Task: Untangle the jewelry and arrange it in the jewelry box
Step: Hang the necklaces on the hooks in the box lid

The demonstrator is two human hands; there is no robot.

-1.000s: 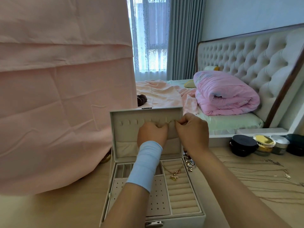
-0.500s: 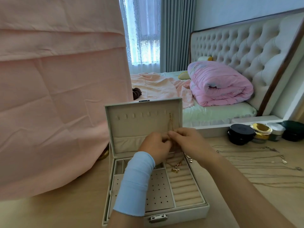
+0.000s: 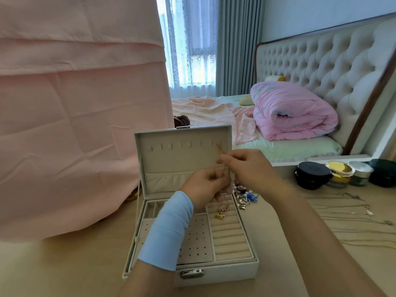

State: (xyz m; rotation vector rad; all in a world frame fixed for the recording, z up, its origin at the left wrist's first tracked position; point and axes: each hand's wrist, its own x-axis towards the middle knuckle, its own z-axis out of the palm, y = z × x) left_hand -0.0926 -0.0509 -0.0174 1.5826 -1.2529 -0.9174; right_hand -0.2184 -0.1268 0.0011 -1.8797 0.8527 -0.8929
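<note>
Both hands are working before the raised lid of the white, beige-lined jewelry box. Right hand is pinching the thin gold chain necklace just below a lid hook. Left hand is pinching it lower, pulling it taut (presumably so it hangs untangled). Its pendant is dangling over the ring rolls.

**Two hands working close together, fingertips pinching**

Both bare forearms are reaching in from the bottom edge, the left from 6 o'clock and the right from 5 o'clock. The left hand, its back toward the camera, is curling its fingers and pinching a fine gold chain. A light-blue band is wrapping its wrist. The right hand is sitting just beside it at 1 o'clock, slightly higher, with thumb and forefinger pinching the same chain.
</note>
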